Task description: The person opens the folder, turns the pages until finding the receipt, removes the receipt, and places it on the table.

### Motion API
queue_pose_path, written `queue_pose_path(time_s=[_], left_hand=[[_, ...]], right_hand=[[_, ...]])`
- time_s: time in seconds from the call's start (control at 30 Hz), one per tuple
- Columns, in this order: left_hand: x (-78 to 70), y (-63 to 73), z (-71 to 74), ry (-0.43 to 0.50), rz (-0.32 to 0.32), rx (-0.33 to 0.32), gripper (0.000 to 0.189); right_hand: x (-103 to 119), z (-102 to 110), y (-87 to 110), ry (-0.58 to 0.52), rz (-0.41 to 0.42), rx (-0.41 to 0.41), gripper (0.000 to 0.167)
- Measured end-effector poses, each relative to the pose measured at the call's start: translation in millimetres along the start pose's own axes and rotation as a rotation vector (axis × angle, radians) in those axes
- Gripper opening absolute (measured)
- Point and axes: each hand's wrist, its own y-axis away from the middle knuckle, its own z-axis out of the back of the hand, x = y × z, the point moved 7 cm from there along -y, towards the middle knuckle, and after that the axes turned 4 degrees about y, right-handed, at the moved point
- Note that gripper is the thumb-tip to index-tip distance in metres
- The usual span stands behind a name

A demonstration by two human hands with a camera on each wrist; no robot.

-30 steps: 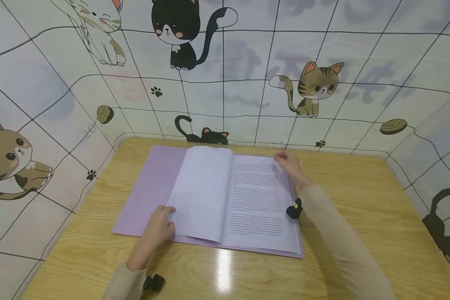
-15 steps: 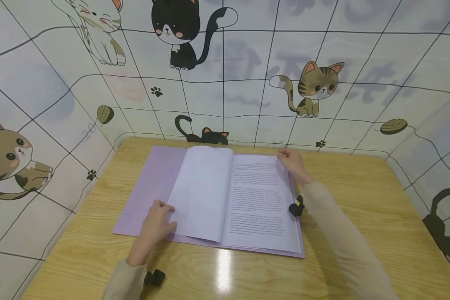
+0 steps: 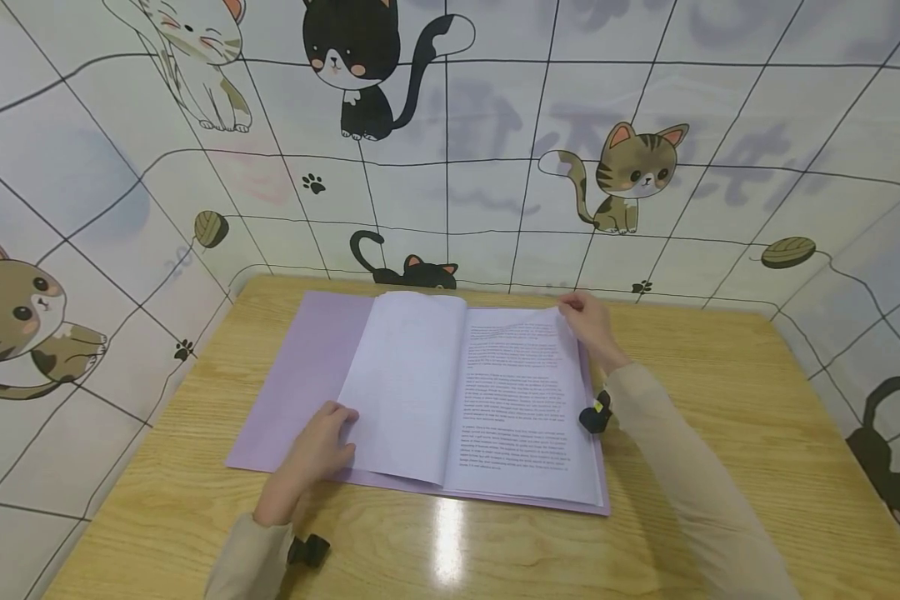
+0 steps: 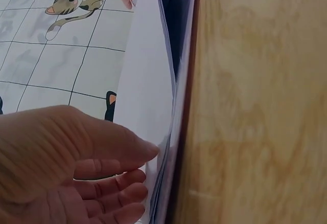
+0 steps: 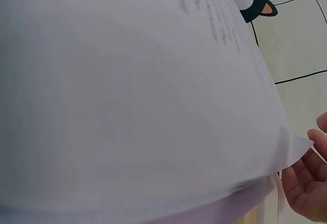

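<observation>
A lilac folder lies spread on the wooden table, with white sheets inside. Its left page looks blank and bows up near the middle fold, while the right page carries several paragraphs of print. My right hand pinches the top right corner of that printed page. In the right wrist view the page corner is lifted between thumb and fingers. My left hand rests at the outer edge of the blank page. Its thumb and fingertips touch the sheets near the edge in the left wrist view.
The wooden table extends around the folder and ends at a white tiled-pattern backdrop printed with cartoon cats. Black wrist cameras are worn at both beige sleeves.
My right hand has shifted slightly right and away from me with the page corner, which rises a little. My left hand has moved slightly to the right along the blank page's edge.
</observation>
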Motion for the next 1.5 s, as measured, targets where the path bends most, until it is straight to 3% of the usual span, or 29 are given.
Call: queue_pose_path(time_s=[0.17, 0.4, 0.67, 0.8, 1.03, 1.13, 1.5], left_hand=[[4.8, -0.3, -2.1, 0.017, -0.028, 0.007, 0.040], [8.9, -1.4, -3.7, 0.025, -0.026, 0.035, 0.043], [8.4, -1.8, -3.9, 0.030, -0.012, 0.047, 0.043], [8.1, -2.3, -3.5, 0.028, -0.015, 0.044, 0.043], [8.7, -3.2, -3.6, 0.025, -0.030, 0.038, 0.043], [8.5, -3.1, -3.0, 0.027, -0.031, 0.037, 0.043], [8.2, -3.1, -3.1, 0.033, -0.031, 0.042, 0.043]], right_hand=[[-5, 4, -2.2, -0.109, -0.021, 0.000, 0.035], [-11, 4, 0.4, -0.283, -0.124, 0.091, 0.046], [1, 8, 19.3, -0.480, -0.151, 0.160, 0.050], [7, 11, 22.4, -0.418, -0.127, 0.146, 0.050], [5, 13, 14.9, -0.115, 0.035, 0.054, 0.050], [1, 11, 11.9, -0.034, 0.083, 0.013, 0.050], [-7, 4, 15.3, 0.030, 0.114, 0.000, 0.056]])
